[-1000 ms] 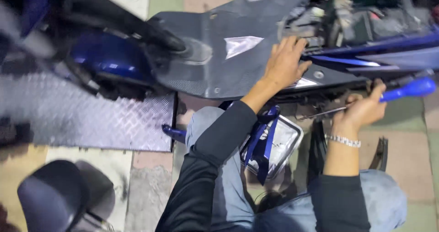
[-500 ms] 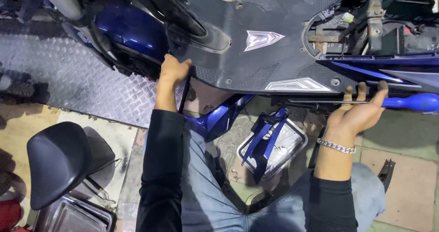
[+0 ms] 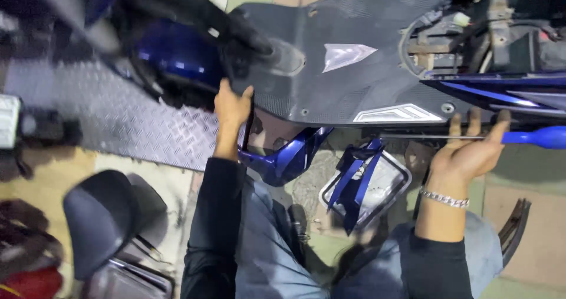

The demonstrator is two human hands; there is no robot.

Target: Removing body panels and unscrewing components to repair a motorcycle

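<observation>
**Dark textured floor panel gripped at its edge, screwdriver lying across an open palm**

Matte black plastic with a fine woven grain is forming the scooter's footboard panel, a broad flat sheet with pale angular inserts and small round screw holes. The left hand is curling its fingers over the panel's near left edge, closed on the rim beside a glossy blue body panel that is curving away above it. Over to the other side, the right hand is lying palm up and wide open, fingers spread and pointing at the scooter's underside; a screwdriver with a thin steel shaft and a smooth, rounded blue handle is resting across the fingers, not clasped. A beaded silver bracelet is circling that wrist, just above a black sleeve.

Below the panel, a loose blue fairing piece, shiny and sharply angled, is sitting against the person's grey-trousered knee, and a rounded-rectangle tray with blue strips lying over it is resting on the floor. Embossed diamond-pattern metal plate is covering the floor at left, near a padded black seat of smooth vinyl.
</observation>
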